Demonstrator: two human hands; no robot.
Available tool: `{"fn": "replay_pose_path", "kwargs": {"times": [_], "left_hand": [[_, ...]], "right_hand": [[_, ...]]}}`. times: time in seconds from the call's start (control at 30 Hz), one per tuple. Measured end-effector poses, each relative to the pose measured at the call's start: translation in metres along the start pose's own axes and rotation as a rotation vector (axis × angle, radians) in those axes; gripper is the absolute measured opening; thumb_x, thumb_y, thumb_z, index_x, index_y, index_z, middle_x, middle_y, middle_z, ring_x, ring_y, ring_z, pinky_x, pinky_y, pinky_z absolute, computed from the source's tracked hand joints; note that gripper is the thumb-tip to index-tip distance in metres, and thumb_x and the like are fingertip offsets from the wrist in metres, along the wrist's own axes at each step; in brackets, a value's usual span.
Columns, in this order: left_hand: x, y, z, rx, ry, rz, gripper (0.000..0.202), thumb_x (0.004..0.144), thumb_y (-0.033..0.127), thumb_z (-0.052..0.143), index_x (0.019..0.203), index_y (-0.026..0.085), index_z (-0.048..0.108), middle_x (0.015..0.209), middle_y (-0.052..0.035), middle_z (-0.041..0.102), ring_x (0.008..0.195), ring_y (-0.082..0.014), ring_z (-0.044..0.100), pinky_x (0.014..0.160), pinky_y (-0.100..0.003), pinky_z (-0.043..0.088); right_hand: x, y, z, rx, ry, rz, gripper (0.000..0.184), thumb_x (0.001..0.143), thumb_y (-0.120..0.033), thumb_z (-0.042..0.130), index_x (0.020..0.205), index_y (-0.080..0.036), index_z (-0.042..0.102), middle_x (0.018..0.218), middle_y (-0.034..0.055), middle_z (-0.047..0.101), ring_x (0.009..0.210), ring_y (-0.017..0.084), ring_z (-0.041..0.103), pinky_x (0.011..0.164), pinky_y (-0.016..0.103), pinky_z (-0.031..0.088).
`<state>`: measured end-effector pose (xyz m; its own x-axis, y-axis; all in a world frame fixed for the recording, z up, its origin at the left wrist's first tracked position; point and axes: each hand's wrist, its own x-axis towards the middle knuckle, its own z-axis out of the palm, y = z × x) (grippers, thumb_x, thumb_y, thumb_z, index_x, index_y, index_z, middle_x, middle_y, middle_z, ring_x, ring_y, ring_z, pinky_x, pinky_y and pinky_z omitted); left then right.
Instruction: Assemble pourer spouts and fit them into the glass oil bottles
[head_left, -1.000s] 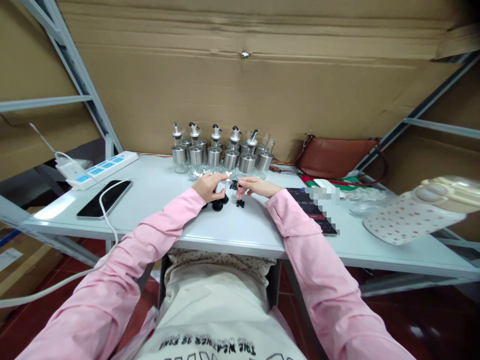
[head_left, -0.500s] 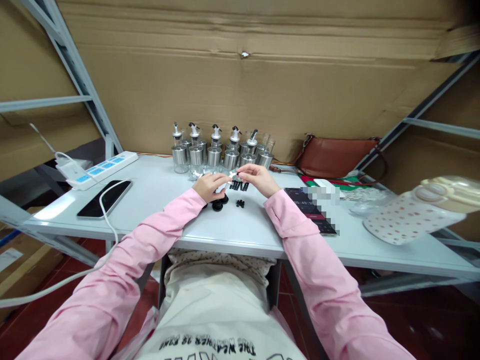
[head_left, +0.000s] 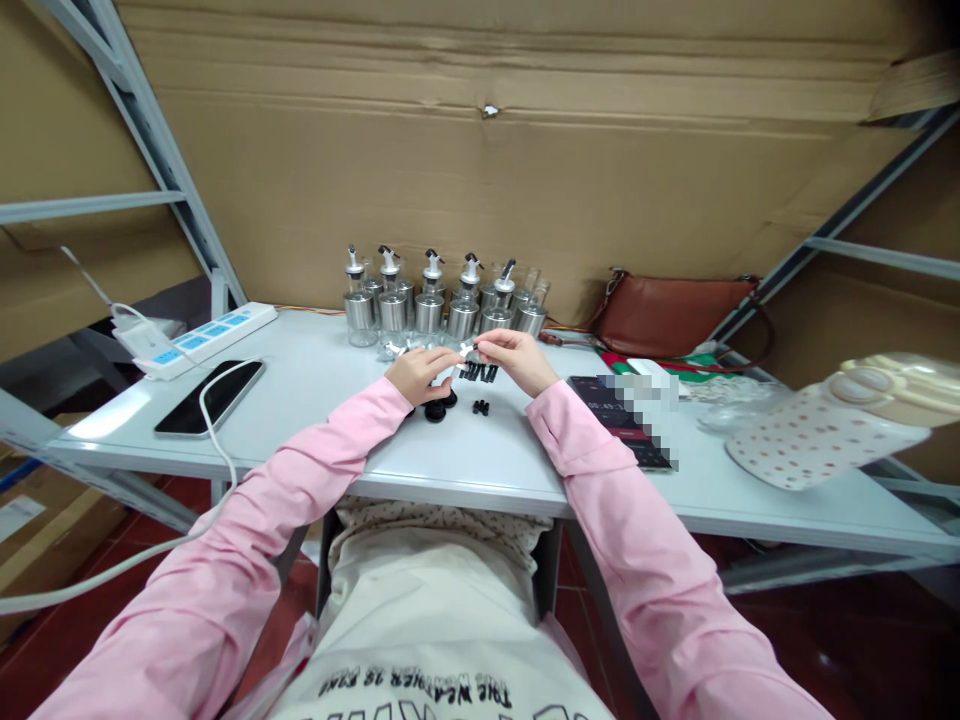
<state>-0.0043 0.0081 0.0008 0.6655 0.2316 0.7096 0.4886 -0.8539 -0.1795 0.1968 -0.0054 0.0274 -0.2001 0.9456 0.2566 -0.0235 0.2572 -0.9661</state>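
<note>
My left hand (head_left: 421, 376) is closed around a small white pour spout (head_left: 466, 352), whose upper end shows past the fingertips. My right hand (head_left: 519, 358) pinches a tiny black part against that end. On the table below lie black round caps (head_left: 435, 410), a row of black pieces (head_left: 480, 372) and a few smaller black bits (head_left: 481, 407). More white spouts (head_left: 393, 350) rest beyond my left hand. Behind both hands stand several glass bottles with steel bands (head_left: 428, 312), the front ones topped by pour spouts.
On the left are a power strip (head_left: 214, 335), a phone (head_left: 211, 398) and a white cable (head_left: 204, 405). To the right lie a second phone (head_left: 611, 410), a brown bag (head_left: 675, 312) and a dotted bottle (head_left: 795, 440). Cardboard (head_left: 480, 180) walls the back.
My right fingers have shifted very slightly at the spout's end. My left hand stays in place, still holding the spout.
</note>
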Motion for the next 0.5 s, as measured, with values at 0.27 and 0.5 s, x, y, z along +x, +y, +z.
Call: {"fn": "replay_pose_path", "kwargs": {"times": [0.27,0.5], "left_hand": [[0.0002,-0.0001,0.0007,0.021,0.080,0.057,0.029,0.075,0.016,0.043,0.102,0.017,0.054,0.098,-0.0056,0.065,0.075,-0.0119,0.062,0.062,-0.023,0.044],[-0.0002,-0.0016,0.0025,0.030,0.029,0.043,0.030,0.076,0.019,0.043,0.105,0.018,0.054,0.098,-0.0060,0.065,0.076,-0.0118,0.062,0.064,-0.023,0.044]], "right_hand": [[-0.0058,-0.0040,0.0061,0.298,-0.230,0.218,0.024,0.071,-0.030,0.059,0.092,-0.016,0.062,0.081,0.0031,0.057,0.069,0.010,0.051,0.063,0.024,0.043],[-0.0060,-0.0051,0.0067,0.384,-0.337,0.265,0.024,0.077,-0.022,0.042,0.090,-0.015,0.061,0.081,0.0049,0.056,0.075,0.013,0.049,0.067,0.026,0.042]]}}
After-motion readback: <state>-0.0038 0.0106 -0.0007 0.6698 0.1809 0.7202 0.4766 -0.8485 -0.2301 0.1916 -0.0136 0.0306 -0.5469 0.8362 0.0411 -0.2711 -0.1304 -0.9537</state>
